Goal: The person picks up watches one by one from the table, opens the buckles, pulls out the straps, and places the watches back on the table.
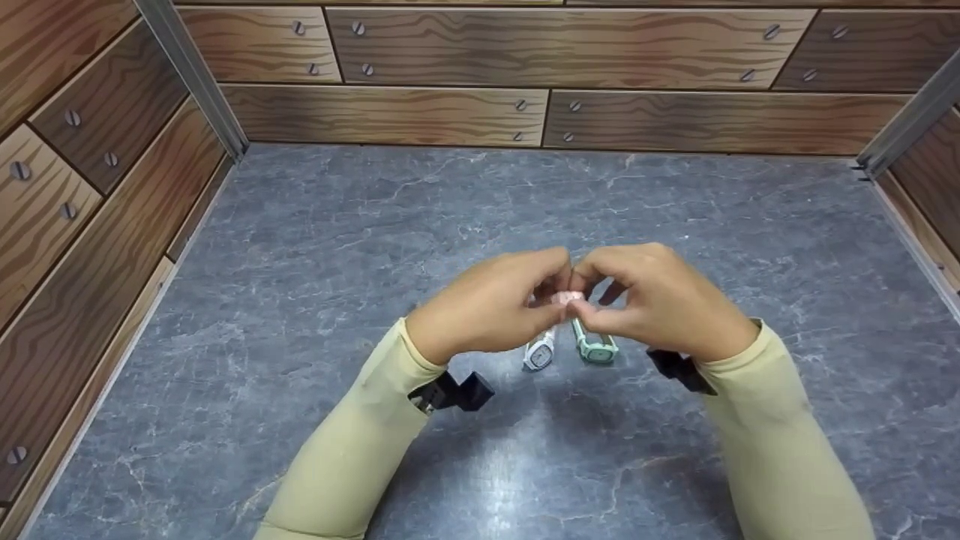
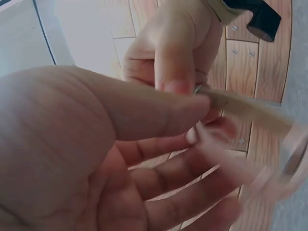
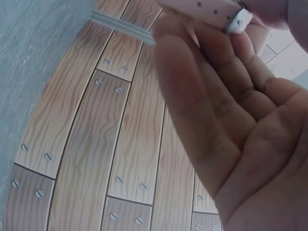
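Between both hands, above the table, is a pink wristwatch point(image 1: 568, 298), mostly covered by fingers in the head view. My left hand point(image 1: 499, 300) pinches its strap between thumb and fingers. From the other side my right hand point(image 1: 660, 300) pinches the strap too. In the left wrist view the pink strap point(image 2: 236, 163) loops out to the right, blurred. Punched holes and a pale metallic buckle point(image 3: 239, 21) show at the top of the right wrist view. Below the hands lie a white wristwatch point(image 1: 539, 355) and a mint-green wristwatch point(image 1: 598, 352), their upper straps partly hidden.
The grey marbled table point(image 1: 420, 202) has a wood-plank-patterned wall point(image 1: 570, 49) behind it and similar panels at the sides. Metal posts point(image 1: 191, 71) stand at the back corners. A black wrist camera point(image 1: 472, 391) juts out beneath the left wrist.
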Motion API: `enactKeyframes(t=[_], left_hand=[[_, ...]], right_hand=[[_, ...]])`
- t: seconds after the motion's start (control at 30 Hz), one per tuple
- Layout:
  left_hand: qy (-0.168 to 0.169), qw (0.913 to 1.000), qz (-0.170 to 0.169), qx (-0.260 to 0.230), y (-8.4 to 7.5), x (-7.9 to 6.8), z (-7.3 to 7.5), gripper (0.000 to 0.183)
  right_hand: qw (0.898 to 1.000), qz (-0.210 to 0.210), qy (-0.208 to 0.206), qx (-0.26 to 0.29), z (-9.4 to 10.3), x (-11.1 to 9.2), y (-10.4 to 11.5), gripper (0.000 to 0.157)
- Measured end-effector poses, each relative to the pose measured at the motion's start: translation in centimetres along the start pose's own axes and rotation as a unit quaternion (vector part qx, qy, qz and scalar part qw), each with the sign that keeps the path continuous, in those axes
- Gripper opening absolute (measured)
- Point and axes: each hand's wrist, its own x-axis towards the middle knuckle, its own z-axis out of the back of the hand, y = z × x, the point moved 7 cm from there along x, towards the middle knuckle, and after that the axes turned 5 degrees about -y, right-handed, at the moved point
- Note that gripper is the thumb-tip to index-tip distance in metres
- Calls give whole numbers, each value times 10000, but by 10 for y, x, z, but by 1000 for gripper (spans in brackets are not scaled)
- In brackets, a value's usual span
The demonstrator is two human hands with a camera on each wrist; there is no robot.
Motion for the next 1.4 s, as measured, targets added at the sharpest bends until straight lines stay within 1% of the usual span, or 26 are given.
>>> enactKeyframes(t=[0.07,0.1,0.17,0.2,0.3,0.47,0.63,0.7,0.73,0.8,0.9,0.93,0.97,1.0,1.03,1.1,1.13,1.2,1.23,1.33,1.4], left_hand=[[-109,9999,-23,-6,-1,2,0,10],[-185,9998,-88,4,-2,3,0,10],[-339,9989,-312,56,-5,6,0,10],[-409,9981,-447,92,-7,8,0,10],[-649,9949,-746,224,-12,11,2,13],[-713,9934,-840,309,-14,11,3,13],[-536,9932,-964,360,-14,10,0,14],[-534,9924,-1047,372,-13,9,0,14],[-570,9910,-1146,405,-13,8,0,15],[-713,9856,-1463,462,-15,6,1,15],[-977,9733,-1989,602,-18,3,0,16],[-1034,9703,-2095,626,-19,2,0,16],[-1063,9692,-2135,612,-19,2,-1,15],[-1057,9708,-2085,531,-18,2,-2,14],[-1004,9750,-1958,312,-16,3,-2,12],[-879,9827,-1592,-341,-12,4,-4,6],[-845,9841,-1397,-705,-11,5,-5,4],[-838,9805,-1070,-1420,-7,6,-6,5],[-853,9774,-965,-1674,-6,7,-7,6],[-906,9735,-831,-1928,-5,8,-9,6],[-959,9760,-757,-1804,-5,7,-8,6]], right_hand=[[9999,115,-111,-65,3,1,1,8],[9997,139,-172,-74,4,1,1,8],[9996,116,-276,7,9,0,1,9],[9994,87,-318,68,12,-1,1,13],[9992,-67,-343,176,18,-3,0,17],[9993,-287,21,250,16,-4,-2,16],[9974,-373,401,466,10,-6,-7,20],[9969,-351,490,502,9,-7,-7,21],[9966,-337,525,542,9,-7,-7,21],[9961,-316,561,604,9,-8,-6,21],[9959,-241,584,646,11,-8,-3,20],[9960,-219,568,646,12,-8,-2,20],[9963,-197,538,642,13,-8,-1,20],[9966,-153,489,641,14,-7,0,21],[9969,-100,421,664,15,-7,2,22],[9974,52,222,689,18,-6,5,24],[9975,145,100,683,20,-6,7,25],[9972,294,-124,677,23,-5,9,27],[9971,330,-202,649,24,-5,10,27],[9977,306,-323,520,26,-5,10,25],[9982,184,-303,484,26,-4,8,24]])
